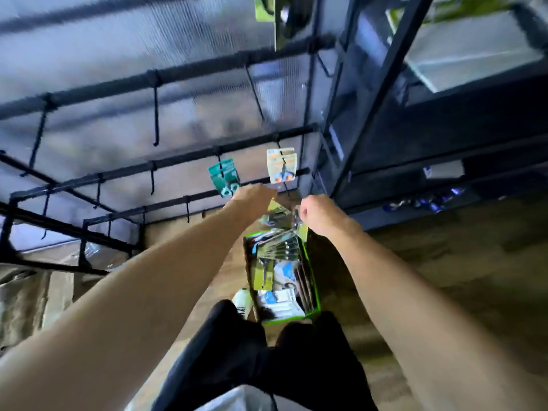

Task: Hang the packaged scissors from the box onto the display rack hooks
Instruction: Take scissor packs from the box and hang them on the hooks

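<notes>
A green-edged cardboard box (pixel 313 292) full of packaged scissors stands on the floor in front of my legs. My right hand (pixel 321 216) grips the top of a fanned bunch of scissor packs (pixel 280 241) lifted above the box. My left hand (pixel 255 197) reaches forward beside it and touches a yellow-green pack (pixel 277 207); its fingers are hidden behind the hand. On the black display rack (pixel 178 161), teal packs (pixel 224 176) and white-orange packs (pixel 281 166) hang from low hooks. An empty hook (pixel 156 120) hangs higher up.
A dark shelving unit (pixel 385 114) stands to the right, with small blue items (pixel 427 203) on its bottom shelf. A green pack (pixel 267 7) hangs at the top. A white bottle (pixel 243 301) lies left of the box. Flattened cardboard (pixel 44 292) lies at the left.
</notes>
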The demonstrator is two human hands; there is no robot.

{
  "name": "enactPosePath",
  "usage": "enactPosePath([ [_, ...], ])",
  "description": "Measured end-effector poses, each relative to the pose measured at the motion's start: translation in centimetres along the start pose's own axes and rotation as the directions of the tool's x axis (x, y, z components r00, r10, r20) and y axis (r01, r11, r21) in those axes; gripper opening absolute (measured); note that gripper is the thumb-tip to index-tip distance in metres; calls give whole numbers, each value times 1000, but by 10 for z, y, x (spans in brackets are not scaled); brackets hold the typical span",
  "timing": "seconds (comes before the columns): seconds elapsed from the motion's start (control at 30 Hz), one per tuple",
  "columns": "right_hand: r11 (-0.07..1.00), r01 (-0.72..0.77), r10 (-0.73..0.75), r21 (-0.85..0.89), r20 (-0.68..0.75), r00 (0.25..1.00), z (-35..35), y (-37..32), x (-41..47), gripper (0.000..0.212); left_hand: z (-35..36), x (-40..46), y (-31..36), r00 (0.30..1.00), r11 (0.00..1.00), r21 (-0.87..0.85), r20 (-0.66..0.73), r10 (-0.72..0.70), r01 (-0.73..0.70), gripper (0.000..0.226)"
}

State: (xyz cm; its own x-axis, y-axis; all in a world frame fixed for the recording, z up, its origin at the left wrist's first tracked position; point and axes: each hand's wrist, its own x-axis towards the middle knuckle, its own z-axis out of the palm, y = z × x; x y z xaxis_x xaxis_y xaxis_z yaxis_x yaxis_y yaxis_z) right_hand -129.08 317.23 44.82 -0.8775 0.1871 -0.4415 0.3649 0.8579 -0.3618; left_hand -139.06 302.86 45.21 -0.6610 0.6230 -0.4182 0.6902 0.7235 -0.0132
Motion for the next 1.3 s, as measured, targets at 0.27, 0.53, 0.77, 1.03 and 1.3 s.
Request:
enactPosePath([
  [0.27,980,139,-163,-145,-177,971,-135,-24,-25,36,-123,-27,5,954,999,11,-296,-48,54,32],
  [0.53,948,236,-300,-215,-341,891,-201,-55,-32,24,-187,-70,4,900,991,132,-434,45,14,34],
  [0.77,923,220,-315,-314,-293,903,-241,-88,-69,49,-249,-108,-2,842,990,143,-535,69,10,27],
  [1.03,974,176,-227,-146,-536,813,-278,-123,-111,5,-305,-137,-18,741,995,73,-664,103,-72,29],
  [1.3,973,122,-219,-193,-630,745,-292,-134,-141,14,-338,-159,-30,745,996,-30,-665,46,-88,25],
])
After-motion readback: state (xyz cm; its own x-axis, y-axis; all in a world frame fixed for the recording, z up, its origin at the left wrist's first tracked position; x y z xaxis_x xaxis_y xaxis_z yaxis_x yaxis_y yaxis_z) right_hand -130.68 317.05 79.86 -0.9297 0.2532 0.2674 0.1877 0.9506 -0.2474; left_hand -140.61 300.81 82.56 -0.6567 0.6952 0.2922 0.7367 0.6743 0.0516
